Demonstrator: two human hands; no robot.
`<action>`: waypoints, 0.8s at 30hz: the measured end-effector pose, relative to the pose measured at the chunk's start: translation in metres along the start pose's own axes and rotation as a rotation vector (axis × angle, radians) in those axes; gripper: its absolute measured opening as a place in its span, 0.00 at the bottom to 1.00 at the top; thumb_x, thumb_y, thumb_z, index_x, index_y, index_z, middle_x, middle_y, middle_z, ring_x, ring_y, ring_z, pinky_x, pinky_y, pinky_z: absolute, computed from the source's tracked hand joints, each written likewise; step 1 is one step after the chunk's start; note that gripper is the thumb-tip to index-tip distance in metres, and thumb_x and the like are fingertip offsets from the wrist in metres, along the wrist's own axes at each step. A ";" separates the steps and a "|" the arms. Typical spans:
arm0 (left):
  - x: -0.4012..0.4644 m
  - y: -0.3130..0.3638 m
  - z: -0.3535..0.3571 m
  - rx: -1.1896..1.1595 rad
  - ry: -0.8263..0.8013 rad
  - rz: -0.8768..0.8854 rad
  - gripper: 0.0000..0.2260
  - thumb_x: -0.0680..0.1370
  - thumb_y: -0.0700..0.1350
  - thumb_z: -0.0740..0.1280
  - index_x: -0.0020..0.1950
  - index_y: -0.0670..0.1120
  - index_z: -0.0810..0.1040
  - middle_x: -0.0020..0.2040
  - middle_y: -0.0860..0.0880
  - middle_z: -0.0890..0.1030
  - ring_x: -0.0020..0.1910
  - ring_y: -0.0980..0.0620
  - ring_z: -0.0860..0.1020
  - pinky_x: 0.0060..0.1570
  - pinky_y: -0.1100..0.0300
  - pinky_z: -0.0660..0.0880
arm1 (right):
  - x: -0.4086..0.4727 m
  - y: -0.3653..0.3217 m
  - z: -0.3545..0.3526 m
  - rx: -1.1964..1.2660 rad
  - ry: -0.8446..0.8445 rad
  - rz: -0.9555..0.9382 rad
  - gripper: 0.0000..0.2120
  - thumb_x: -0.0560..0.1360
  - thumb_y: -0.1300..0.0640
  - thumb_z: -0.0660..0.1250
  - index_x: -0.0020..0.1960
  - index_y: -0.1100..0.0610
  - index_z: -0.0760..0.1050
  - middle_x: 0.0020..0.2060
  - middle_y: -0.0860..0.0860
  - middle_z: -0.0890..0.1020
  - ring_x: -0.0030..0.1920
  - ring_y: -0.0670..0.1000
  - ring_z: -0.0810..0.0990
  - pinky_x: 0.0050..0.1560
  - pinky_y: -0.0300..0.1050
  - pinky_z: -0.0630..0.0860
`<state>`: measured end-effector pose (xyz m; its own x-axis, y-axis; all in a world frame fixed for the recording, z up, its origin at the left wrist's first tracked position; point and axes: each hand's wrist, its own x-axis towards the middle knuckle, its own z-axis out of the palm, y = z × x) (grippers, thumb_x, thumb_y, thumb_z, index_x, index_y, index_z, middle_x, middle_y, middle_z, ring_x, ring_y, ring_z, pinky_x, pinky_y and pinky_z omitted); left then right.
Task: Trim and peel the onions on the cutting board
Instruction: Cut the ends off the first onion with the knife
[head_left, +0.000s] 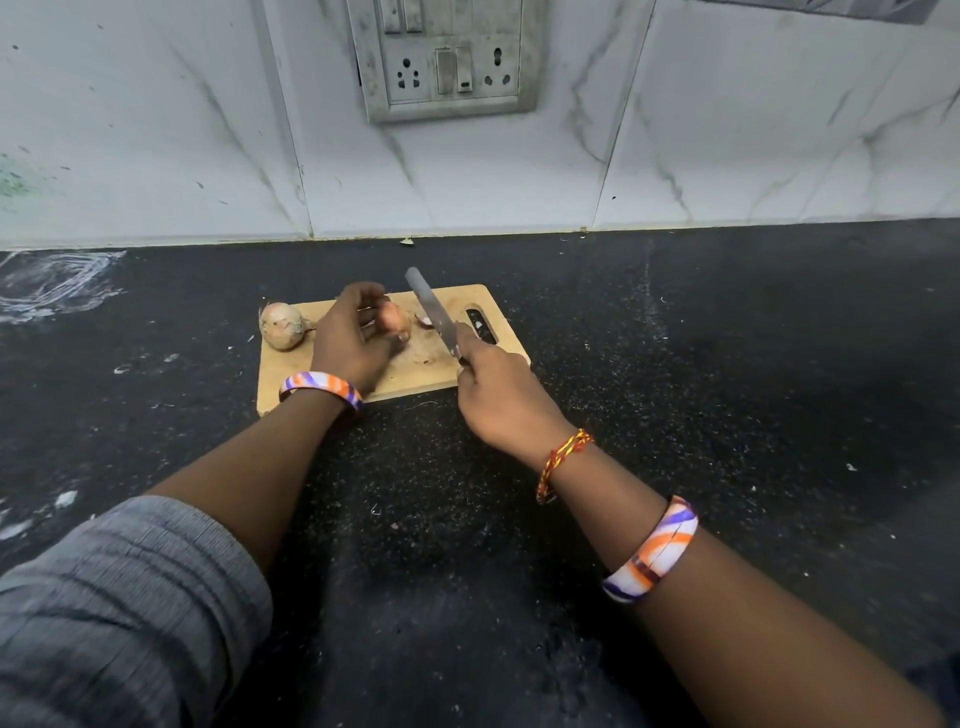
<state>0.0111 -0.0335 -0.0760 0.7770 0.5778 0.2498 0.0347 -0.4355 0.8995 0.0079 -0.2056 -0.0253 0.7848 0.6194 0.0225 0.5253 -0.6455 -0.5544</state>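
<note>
A wooden cutting board (415, 371) lies on the black counter. My left hand (350, 343) grips a pinkish onion (394, 318) on the middle of the board. My right hand (498, 397) grips the handle of a knife (432, 309), whose blade slants up and away just right of that onion. A small cut-off onion piece (423, 321) lies between the onion and the blade. A second onion (282, 326), still in its papery skin, sits at the board's left edge.
The black speckled counter (727, 364) stretches wide on both sides, with small scraps and white smears at the far left (52, 286). A marble-tiled wall with a socket panel (444, 57) rises behind the board.
</note>
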 end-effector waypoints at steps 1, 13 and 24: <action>0.000 0.001 0.000 -0.032 0.008 -0.011 0.21 0.67 0.35 0.73 0.55 0.47 0.70 0.55 0.47 0.77 0.55 0.49 0.76 0.58 0.55 0.75 | 0.000 -0.001 0.001 0.005 -0.008 -0.001 0.26 0.78 0.62 0.53 0.75 0.52 0.53 0.50 0.60 0.79 0.47 0.61 0.79 0.47 0.57 0.77; 0.000 0.002 -0.001 -0.005 0.030 0.020 0.17 0.69 0.34 0.71 0.56 0.41 0.74 0.51 0.48 0.78 0.50 0.53 0.76 0.51 0.65 0.72 | 0.004 -0.008 0.006 0.035 -0.054 -0.025 0.26 0.79 0.62 0.52 0.75 0.53 0.52 0.52 0.61 0.79 0.44 0.58 0.77 0.43 0.52 0.74; 0.001 0.005 0.001 0.043 0.070 0.015 0.15 0.70 0.34 0.70 0.56 0.40 0.75 0.54 0.43 0.80 0.48 0.53 0.77 0.47 0.68 0.72 | 0.017 -0.025 0.008 -0.193 -0.059 -0.076 0.28 0.76 0.65 0.54 0.75 0.58 0.52 0.54 0.62 0.77 0.51 0.62 0.77 0.46 0.53 0.73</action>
<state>0.0125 -0.0360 -0.0721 0.7319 0.6171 0.2889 0.0516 -0.4731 0.8795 0.0054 -0.1755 -0.0182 0.7230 0.6908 0.0056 0.6397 -0.6664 -0.3830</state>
